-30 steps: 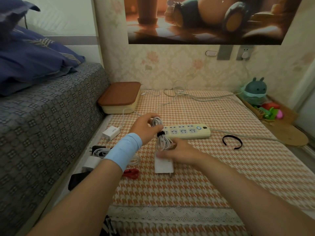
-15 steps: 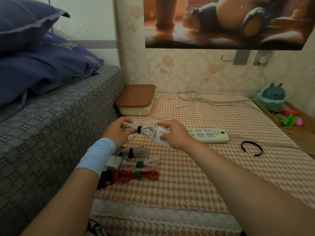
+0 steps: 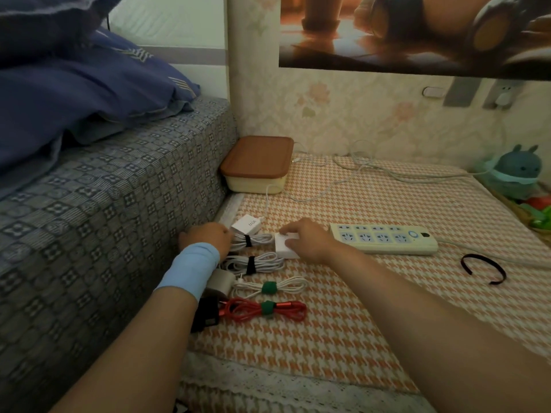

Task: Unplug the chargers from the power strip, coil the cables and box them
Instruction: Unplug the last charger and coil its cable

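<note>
- Head view, change from half a second ago: the coiled white cable, bound by a black strap, was held above the cloth between both hands. It now lies low on the houndstooth cloth, at the far end of a row of bundled cables.
- One second ago the same bundle stood upright just beside the power strip. It now lies flat, left of the strip.
- Left hand, with a light blue wristband: its fingers are curled round the left end of the coiled white cable.
- Right hand: its fingers are curved over the white charger brick at the cable's right end and grip it.
- Row nearer the viewer: a second white bundle with a black strap, a thin white cable with a green tie, and a red cable with a green tie.
- At the left ends of the two nearest bundles sit a grey charger and a black charger.
- Writing: a loose white charger, just beyond the held bundle, bears a small mark seen upside down. It appears to read "30W".
- A black strap loop lies near and to the right of the power strip.
- A cream box with a brown lid, closed, stands at the far left against the bed.
</note>
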